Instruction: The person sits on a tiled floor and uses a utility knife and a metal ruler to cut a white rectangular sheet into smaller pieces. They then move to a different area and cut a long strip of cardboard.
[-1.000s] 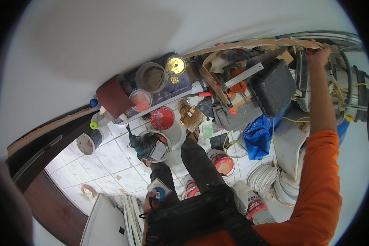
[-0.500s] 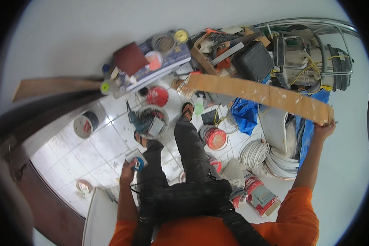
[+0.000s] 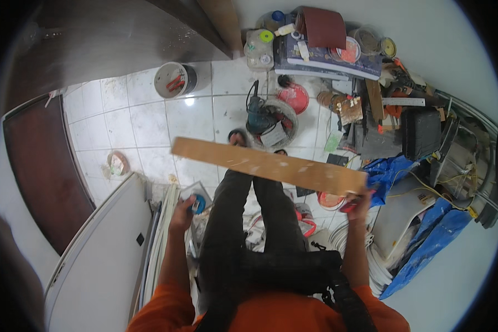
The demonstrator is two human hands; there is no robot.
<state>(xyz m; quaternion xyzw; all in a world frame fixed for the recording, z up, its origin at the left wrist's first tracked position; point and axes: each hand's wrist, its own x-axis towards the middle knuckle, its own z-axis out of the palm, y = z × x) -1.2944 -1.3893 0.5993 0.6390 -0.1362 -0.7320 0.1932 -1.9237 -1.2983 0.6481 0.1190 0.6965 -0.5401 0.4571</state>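
Observation:
A long, narrow brown board (image 3: 268, 167) with pale smears, of wood or stiff card, lies level across my view in front of my legs. My right hand (image 3: 358, 206) is closed on its right end. Something red (image 3: 348, 206) shows beside those fingers, and I cannot make out what it is. At the lower left, my left hand (image 3: 181, 213) is closed round a flat, pale square piece with a round blue part (image 3: 198, 204) on it. The board's far left end is held by nothing.
A bucket (image 3: 282, 141) holding a corded power tool (image 3: 258, 115) stands beyond my feet. A grey bucket (image 3: 174, 80) is farther left. Blue tarps (image 3: 431, 243), coiled white hose (image 3: 346, 238) and a black case (image 3: 421, 133) crowd the right. A white panel (image 3: 102, 260) leans at the left.
My view has turned left. The board has come down nearer my legs, with my right hand still on its end. My left hand still holds the square piece with the blue part.

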